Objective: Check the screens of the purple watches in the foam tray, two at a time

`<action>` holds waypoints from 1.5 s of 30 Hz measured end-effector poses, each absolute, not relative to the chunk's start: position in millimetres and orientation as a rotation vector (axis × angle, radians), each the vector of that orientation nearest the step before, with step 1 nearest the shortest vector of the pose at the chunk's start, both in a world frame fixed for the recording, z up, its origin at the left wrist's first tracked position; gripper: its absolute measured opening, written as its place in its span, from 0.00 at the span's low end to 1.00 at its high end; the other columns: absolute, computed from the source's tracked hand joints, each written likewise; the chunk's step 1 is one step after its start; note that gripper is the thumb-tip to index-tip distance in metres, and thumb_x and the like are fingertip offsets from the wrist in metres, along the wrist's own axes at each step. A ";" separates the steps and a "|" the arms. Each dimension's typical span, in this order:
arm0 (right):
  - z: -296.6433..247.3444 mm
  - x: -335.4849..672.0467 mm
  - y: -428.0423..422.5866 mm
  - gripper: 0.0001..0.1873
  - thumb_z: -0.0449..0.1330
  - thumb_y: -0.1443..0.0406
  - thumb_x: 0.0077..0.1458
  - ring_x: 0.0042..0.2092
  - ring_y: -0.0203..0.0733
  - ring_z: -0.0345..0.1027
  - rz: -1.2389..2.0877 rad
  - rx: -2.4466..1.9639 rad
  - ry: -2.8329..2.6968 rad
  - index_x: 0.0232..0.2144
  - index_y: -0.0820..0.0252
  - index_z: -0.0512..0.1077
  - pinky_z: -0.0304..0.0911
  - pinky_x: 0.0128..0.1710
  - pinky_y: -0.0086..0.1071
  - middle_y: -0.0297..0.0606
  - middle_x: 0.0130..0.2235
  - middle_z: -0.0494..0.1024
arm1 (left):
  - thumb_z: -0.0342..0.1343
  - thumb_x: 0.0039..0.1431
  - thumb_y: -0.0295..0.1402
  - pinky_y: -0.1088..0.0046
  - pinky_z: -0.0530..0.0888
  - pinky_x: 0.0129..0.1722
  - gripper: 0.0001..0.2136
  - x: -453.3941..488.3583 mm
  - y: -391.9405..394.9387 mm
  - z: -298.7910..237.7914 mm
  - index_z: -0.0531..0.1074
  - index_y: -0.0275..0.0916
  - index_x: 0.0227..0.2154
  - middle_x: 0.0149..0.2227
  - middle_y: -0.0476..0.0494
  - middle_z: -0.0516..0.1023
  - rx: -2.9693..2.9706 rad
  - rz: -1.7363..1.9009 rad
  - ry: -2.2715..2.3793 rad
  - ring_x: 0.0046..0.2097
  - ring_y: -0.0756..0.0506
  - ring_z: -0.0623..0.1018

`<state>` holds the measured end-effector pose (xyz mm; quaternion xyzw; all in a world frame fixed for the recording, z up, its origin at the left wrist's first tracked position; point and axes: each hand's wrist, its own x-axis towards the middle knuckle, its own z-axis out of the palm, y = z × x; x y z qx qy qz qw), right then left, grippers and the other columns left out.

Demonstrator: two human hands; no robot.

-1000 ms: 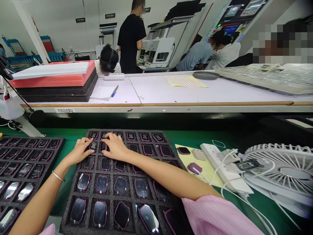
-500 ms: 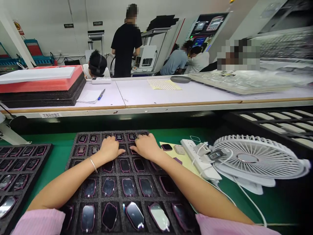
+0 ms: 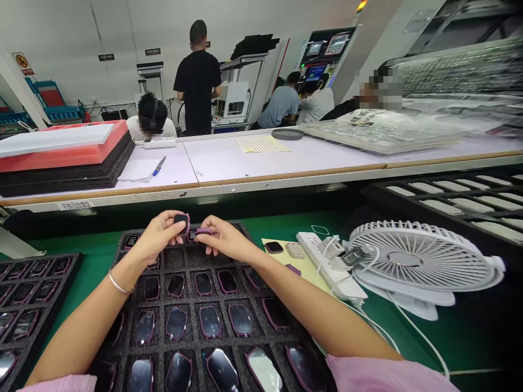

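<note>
Above the far rows of a dark foam tray [image 3: 192,297], my left hand [image 3: 160,234] pinches a watch case [image 3: 182,222] with a purple frame and a dark face. Just to its right, my right hand [image 3: 223,238] grips a second purple watch case [image 3: 203,233], held nearly flat and partly covered by the fingers. Several purple-framed watch cases [image 3: 210,321] lie in the tray's compartments, dark glass up in the nearer rows. Under my hands, a couple of compartments in the second row hold nothing. My right hand hides part of the far right corner.
Another foam tray of watch cases [image 3: 51,294] lies at the left. To the right are a yellow sheet [image 3: 316,272], a power strip [image 3: 327,267] with cables and a white fan [image 3: 425,261]. A raised shelf [image 3: 229,169] crosses behind; several people sit or stand beyond.
Both hands have come up from the tray's far rows, each now with a watch case lifted in its fingers. The view has shifted slightly.
</note>
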<state>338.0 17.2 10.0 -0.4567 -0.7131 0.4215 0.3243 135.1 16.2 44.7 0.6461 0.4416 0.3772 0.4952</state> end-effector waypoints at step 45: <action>-4.9 315.9 -6.4 0.25 0.70 0.61 0.55 0.32 0.34 0.76 1.969 -0.357 -1.127 0.53 0.56 0.68 0.69 0.35 0.29 0.32 0.36 0.77 | 0.56 0.54 0.33 0.72 0.70 0.35 0.16 133.7 -23.7 24.3 0.70 0.40 0.46 0.39 0.46 0.76 1.658 1.170 1.381 0.36 0.47 0.74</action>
